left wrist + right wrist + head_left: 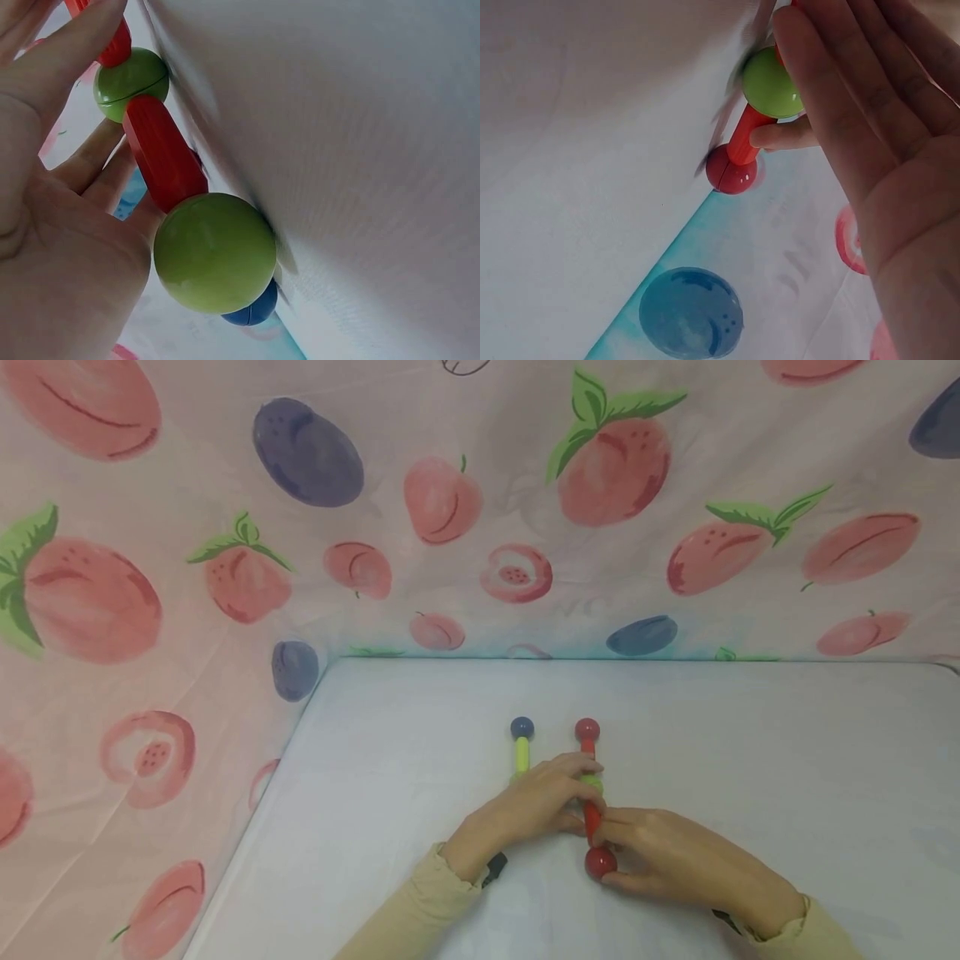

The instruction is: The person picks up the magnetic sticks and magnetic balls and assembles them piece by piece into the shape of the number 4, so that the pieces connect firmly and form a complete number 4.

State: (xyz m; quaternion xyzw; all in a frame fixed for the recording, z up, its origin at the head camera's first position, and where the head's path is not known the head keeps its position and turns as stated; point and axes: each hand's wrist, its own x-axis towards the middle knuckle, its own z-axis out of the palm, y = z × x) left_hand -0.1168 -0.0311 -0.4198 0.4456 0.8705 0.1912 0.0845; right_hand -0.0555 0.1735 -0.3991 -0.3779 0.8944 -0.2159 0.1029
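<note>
On the white table, toy balls and rods are joined into a frame. Its right side has a far red ball (587, 729), a short red rod, a middle green ball (771, 84), a near red rod (592, 820) and a near red ball (601, 863). My left hand (536, 800) holds around the middle green ball, its thumb low beside the near rod. My right hand (675, 856) pinches that rod, thumb beside the near ball. A red crosspiece rod (165, 154) links the middle ball to another green ball (215, 253), mostly hidden by the left hand in the head view.
A yellow-green rod (522, 756) runs from the left green ball to a blue ball (522, 727) farther back. Fruit-printed cloth (517, 510) rises behind the table and along its left side. Dark wrist straps show at both cuffs.
</note>
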